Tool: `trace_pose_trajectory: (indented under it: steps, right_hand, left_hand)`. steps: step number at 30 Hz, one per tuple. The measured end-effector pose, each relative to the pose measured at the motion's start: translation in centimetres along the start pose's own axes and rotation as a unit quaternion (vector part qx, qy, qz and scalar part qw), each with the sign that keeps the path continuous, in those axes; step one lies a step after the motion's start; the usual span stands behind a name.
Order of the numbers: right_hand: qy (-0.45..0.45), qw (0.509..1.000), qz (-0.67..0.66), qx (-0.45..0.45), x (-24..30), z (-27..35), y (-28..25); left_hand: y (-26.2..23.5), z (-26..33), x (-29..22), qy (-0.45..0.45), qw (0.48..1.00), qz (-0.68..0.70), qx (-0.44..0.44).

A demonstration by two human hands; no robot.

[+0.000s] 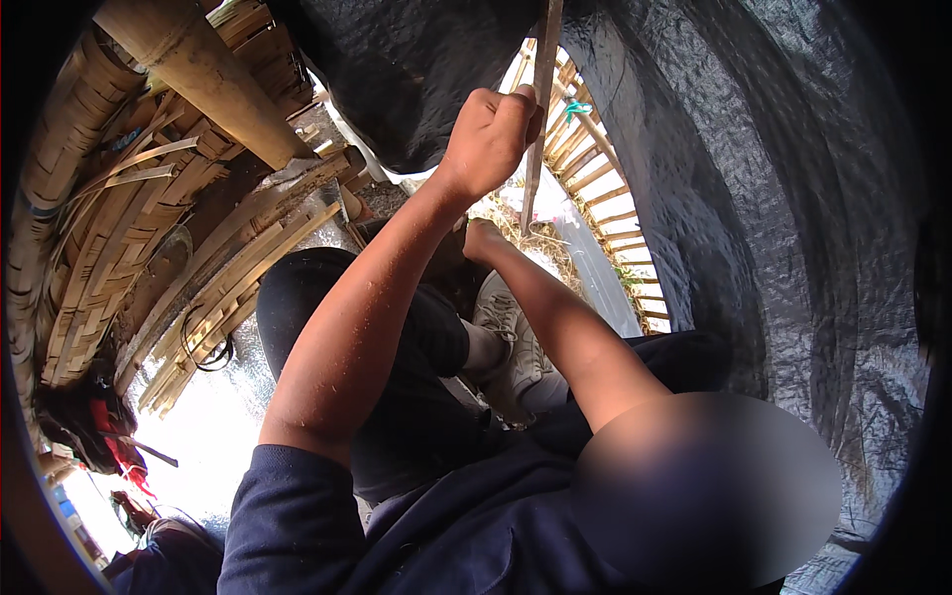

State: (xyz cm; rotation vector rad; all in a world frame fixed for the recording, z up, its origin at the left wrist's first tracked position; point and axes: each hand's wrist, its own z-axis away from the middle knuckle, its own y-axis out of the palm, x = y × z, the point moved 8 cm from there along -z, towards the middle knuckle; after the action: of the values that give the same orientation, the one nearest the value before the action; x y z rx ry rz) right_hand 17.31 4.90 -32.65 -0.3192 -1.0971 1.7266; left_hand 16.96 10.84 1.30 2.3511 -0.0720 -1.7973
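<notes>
My left hand (494, 141) is raised at the upper middle, its fingers closed round a long, flat strip (537, 164) that looks like bamboo or wood. The strip runs nearly upright, from the top edge down past the hand to a free lower end. Lower down, beside my shoes (511, 342), is my right hand (482, 241). It looks closed, but its fingers are mostly turned away and whatever they hold is hidden. Dark sheeting (397, 79) hangs just behind my left hand.
Silvery-black plastic sheeting (714, 149) hangs along the right. Woven bamboo panels (109, 268), a thick bamboo pole (213, 84) and stacked slats (243, 263) are at left. A slatted bamboo fence (605, 198) curves beyond the strip, with dry straw (540, 238) below.
</notes>
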Motion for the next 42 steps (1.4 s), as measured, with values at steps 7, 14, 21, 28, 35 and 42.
trace_pose_trajectory:
  steps: [7,14,21,28,35,42]
  right_hand:
    - [-0.007,1.000,0.005,-0.008,0.9,-0.3,-0.6]
    - [-0.034,0.999,-0.008,-0.009,0.4,-1.1,-0.1]
    - [-0.051,0.998,-0.016,-0.036,0.9,-1.5,0.2]
    - [-0.049,0.998,-0.017,-0.033,0.0,-2.9,2.2]
    - [-0.069,0.991,-0.056,-0.105,-0.8,-2.7,2.5]
    - [-0.070,0.986,-0.088,-0.119,-0.5,-2.4,2.8]
  left_hand:
    - [-0.5,0.1,-0.1,-0.006,1.000,-0.005,-0.014]
    - [-0.5,-0.1,0.2,-0.015,0.999,-0.021,-0.029]
    - [-0.9,-0.2,0.0,-0.007,0.999,-0.010,-0.042]
    - [-1.2,-0.2,0.2,0.007,0.997,-0.045,-0.068]
    - [-0.7,-0.3,0.1,-0.007,0.998,-0.033,-0.054]
    - [-1.5,-0.2,0.0,-0.001,0.998,-0.014,-0.067]
